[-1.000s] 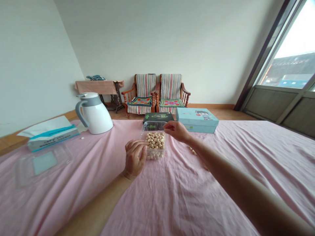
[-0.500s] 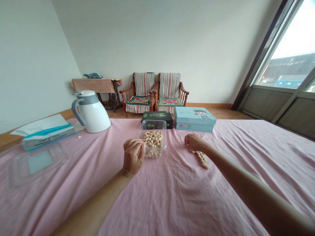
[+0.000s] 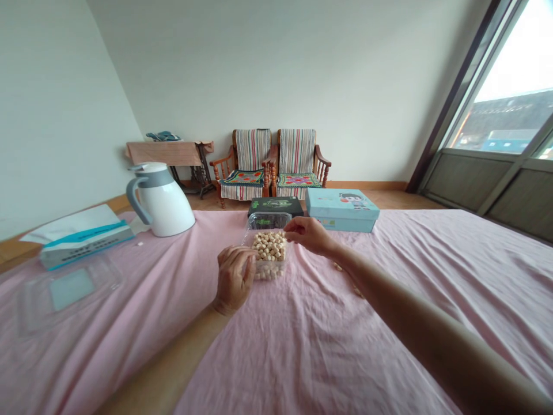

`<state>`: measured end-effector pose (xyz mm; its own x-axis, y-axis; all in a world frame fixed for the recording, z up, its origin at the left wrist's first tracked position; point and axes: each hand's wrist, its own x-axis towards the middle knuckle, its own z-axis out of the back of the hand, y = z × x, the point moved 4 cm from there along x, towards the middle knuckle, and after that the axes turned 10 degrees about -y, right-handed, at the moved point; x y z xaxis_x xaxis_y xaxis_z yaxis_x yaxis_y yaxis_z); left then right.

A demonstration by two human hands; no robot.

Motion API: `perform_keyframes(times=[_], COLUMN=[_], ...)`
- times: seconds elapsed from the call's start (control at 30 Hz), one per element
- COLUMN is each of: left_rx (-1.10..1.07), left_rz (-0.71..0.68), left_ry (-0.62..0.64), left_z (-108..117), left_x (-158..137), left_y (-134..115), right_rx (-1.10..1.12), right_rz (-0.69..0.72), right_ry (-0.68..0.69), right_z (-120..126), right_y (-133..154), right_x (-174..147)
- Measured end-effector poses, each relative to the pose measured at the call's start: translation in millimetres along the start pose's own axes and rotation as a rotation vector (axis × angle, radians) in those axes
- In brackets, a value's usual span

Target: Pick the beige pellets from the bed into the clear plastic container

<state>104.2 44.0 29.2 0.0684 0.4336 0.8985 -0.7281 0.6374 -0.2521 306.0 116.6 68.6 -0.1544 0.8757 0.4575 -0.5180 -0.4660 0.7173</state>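
A clear plastic container (image 3: pixel 247 237) holds many small, pale, round nut-like pieces (image 3: pixel 270 246). My left hand (image 3: pixel 234 278) is at its left side, fingers curled together over the near left rim. My right hand (image 3: pixel 310 235) is at the container's right rim, its thumb and fingertips pinched close above the pieces. Whatever sits between those fingertips is too small to make out. On the cloth to the right, a few loose pieces (image 3: pixel 337 266) show beside my right forearm, which hides most of that group.
Behind the container stand a black box (image 3: pixel 276 204) and a light blue box (image 3: pixel 342 210). A white jug with a grey handle (image 3: pixel 168 204), a tissue pack (image 3: pixel 86 242) and a clear plastic lid (image 3: pixel 69 288) are at the left. Pink cloth (image 3: pixel 276 357) covers the table.
My right hand has moved left from beside the loose pieces to the container's right rim. My left hand has stayed at the left side.
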Motion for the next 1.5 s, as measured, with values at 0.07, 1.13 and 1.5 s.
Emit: perform_keyframes(times=[0.07,1.13,1.5], left_rx=[-0.002,0.009,0.016], left_rz=[0.003,-0.002,-0.024], left_ry=[0.002,0.048,0.033], left_z=[0,0,-1], left_x=[0,0,1], left_y=[0,-1,-1], right_rx=[0.039,-0.084,-0.825], right_rz=[-0.01,0.033,-0.248], right_ry=[0.005,-0.124,0.217], right_z=[0,2,66], right_y=[3,2,-95], right_x=[4,14,-17])
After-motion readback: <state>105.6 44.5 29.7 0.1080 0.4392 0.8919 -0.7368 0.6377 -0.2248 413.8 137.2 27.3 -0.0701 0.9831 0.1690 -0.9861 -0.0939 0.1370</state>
